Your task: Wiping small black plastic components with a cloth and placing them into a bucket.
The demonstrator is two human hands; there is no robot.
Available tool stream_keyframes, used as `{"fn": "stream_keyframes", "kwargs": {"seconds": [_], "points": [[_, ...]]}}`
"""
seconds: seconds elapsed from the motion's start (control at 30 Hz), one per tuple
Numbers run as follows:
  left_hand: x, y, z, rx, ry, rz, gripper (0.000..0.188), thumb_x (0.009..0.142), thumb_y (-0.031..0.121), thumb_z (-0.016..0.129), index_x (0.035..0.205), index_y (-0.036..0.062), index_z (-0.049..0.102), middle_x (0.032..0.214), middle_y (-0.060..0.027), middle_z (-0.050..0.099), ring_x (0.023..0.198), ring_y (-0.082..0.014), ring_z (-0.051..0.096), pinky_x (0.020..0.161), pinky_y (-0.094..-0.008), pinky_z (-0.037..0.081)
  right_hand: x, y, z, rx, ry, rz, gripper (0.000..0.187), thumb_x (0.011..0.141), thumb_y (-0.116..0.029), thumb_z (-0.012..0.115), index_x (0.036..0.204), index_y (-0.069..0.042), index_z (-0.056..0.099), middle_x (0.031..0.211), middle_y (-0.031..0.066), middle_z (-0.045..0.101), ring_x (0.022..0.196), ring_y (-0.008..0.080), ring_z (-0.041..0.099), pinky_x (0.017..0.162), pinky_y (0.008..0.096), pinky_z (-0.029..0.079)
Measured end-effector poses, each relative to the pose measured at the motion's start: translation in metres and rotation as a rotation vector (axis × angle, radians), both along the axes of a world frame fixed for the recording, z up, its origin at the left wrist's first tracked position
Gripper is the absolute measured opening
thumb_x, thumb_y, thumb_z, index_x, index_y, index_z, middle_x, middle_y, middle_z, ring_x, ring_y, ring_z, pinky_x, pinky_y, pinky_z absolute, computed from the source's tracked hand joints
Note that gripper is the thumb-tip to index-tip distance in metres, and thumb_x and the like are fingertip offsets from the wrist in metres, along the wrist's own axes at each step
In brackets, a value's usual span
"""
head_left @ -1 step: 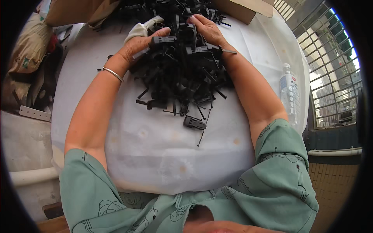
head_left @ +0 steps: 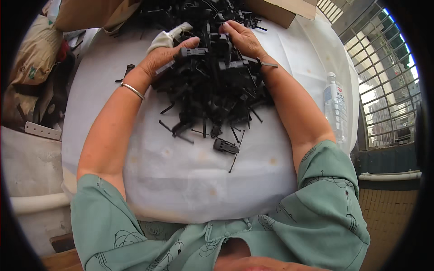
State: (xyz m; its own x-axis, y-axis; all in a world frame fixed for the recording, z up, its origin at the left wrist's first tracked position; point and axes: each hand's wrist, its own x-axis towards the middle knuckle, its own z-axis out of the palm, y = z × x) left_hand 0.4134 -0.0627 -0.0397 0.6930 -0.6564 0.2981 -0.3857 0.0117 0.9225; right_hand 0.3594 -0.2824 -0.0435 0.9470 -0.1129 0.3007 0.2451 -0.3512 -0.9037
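Observation:
A tangled heap of black plastic parts (head_left: 212, 90) with thin prongs lies between my forearms on the covered table. My left hand (head_left: 167, 50), with white cloth over some fingers, is curled at the heap's left side. Its thumb rests by a grey-black rectangular piece, and parts fill its grip. On the far right side, my right hand (head_left: 244, 38) is bent inward with its fingertips on black parts; the crowd of pieces hides some of its fingers. Nearest me, a separate black clip-like part (head_left: 225, 146) with thin prongs lies at the heap's edge.
More black parts (head_left: 156, 13) spread at the far edge, between a brown cardboard flap (head_left: 92, 13) and an open carton (head_left: 275, 11). A plastic bottle (head_left: 333, 101) stands by the right edge, near a barred window (head_left: 389, 90). Sacks (head_left: 36, 54) are at the left.
Both hands and the clump between them have come slightly toward me. Some pieces at the heap's near left edge have shifted, and a loose part beside my left wrist shows more.

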Motion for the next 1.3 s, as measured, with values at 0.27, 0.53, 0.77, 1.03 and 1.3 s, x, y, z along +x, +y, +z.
{"fn": "stream_keyframes", "kwargs": {"seconds": [0.27,0.53,0.77,1.03,1.3], "points": [[-0.104,0.015,0.031,0.23,-0.232,-0.132,0.054,0.08,0.036,0.065,0.118,-0.0002,0.053,0.119,-0.0142,0.056,0.111,-0.019,0.051,0.096,-0.0282,0.036,-0.123,0.004,0.024,-0.065,0.145,0.133,0.024,0.093,-0.025,0.049,0.087,-0.004,0.06,0.08,-0.0031,0.055,0.079,0.0056,0.047,0.075,0.0211,0.04],[-0.174,0.043,0.059,0.471,-0.845,0.069,0.039,0.074,0.028,0.068,0.11,0.0139,0.062,0.109,-0.013,0.059,0.105,-0.0343,0.052,0.091,-0.0365,0.041,-0.201,0.0,0.04,-0.283,0.13,0.115,0.026,0.092,-0.025,0.05,0.093,-0.001,0.061,0.079,-0.0008,0.057,0.078,0.0074,0.048,0.074,0.0225,0.041],[-0.224,0.068,0.075,0.659,-1.14,0.33,0.033,0.074,0.02,0.067,0.105,0.0095,0.063,0.11,-0.0129,0.059,0.105,-0.0325,0.051,0.093,-0.0388,0.038,-0.257,0.013,0.057,-0.505,0.018,-0.046,0.021,0.088,-0.02,0.049,0.088,-0.002,0.06,0.08,0.0108,0.06,0.075,0.024,0.056,0.073,0.0321,0.045],[-0.264,0.094,0.069,0.536,-1.014,0.464,0.024,0.072,0.015,0.066,0.095,0.008,0.065,0.096,-0.0123,0.063,0.091,-0.0288,0.057,0.082,-0.0356,0.045,-0.322,0.053,0.064,-0.38,-0.402,-0.138,0.014,0.086,-0.013,0.056,0.089,-0.002,0.064,0.078,0.0131,0.058,0.066,0.0266,0.057,0.06,0.0322,0.046],[-0.335,0.073,0.015,0.495,-0.51,0.326,0.024,0.088,0.018,0.048,0.104,0.0051,0.06,0.101,-0.0162,0.061,0.094,-0.0323,0.057,0.081,-0.0379,0.046,-0.367,0.111,0.017,-0.562,-0.139,-0.035,0.007,0.085,-0.011,0.055,0.089,-0.006,0.057,0.072,0.0145,0.055,0.068,0.0343,0.055,0.058,0.0411,0.044]]}}
